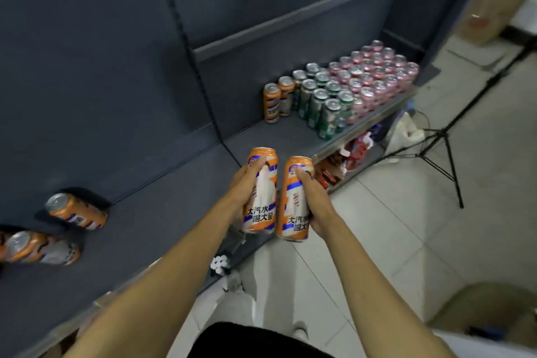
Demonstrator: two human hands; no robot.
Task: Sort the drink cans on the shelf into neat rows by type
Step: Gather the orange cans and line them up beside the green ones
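Above the front edge of a dark grey shelf (162,212), a person holds two tall orange-and-white soda cans side by side, nearly touching: the left hand (244,189) wraps the left can (261,192), the right hand (315,203) wraps the right can (295,200). Both carry blue stripes and blue Chinese lettering. Beyond the grip, two matching cans (277,102) stand beside rows of green cans (322,102) and pink cans (377,75). Left of the grip, two more orange cans (77,212) lie toppled.

Orange cans (260,192) upright — two held, side by side.
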